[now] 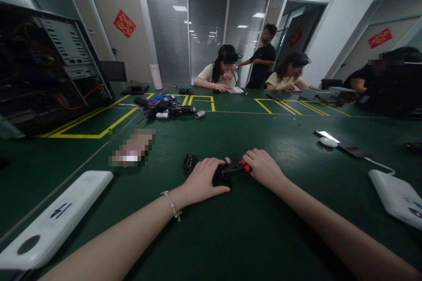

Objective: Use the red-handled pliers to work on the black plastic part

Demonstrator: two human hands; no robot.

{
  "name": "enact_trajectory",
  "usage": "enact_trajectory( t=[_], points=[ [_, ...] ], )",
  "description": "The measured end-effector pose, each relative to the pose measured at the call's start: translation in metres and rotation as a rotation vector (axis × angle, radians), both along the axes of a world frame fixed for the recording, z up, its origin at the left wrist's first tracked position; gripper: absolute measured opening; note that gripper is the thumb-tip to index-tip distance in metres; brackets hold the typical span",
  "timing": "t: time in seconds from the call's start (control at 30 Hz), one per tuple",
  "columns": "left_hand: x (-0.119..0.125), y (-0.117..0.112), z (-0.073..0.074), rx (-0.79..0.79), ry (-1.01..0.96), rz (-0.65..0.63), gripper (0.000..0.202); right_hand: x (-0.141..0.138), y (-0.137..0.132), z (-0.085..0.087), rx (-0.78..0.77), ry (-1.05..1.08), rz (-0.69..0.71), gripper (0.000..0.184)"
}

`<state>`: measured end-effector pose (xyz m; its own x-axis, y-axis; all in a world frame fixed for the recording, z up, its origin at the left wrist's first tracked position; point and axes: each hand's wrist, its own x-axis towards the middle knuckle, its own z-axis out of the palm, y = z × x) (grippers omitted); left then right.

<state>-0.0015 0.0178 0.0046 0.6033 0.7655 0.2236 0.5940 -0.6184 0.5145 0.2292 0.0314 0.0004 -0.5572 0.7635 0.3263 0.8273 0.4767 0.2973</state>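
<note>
Sitting near the middle of the green table [250, 232], the small black part [220, 178] is pinned under the left hand [206, 180], whose fingers curl down over it with the thumb along its near side. The right hand [263, 167] is closed round the red-handled pliers [238, 167], their nose meeting the part. Both forearms reach low over bare mat. A second black piece [189, 162] lies just left of the hand. A white box [49, 224] lies well apart to the left, and a phone [329, 135] off to the right.
</note>
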Motion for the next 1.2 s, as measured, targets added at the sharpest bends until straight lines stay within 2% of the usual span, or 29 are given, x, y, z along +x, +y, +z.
enact_trajectory(
  t=[1.2],
  points=[
    [-0.0003,0.0007,-0.0002,0.004,0.006,-0.009,0.058,-0.0006,0.0001,0.0018,-0.009,-0.003,-0.001,0.022]
  ],
)
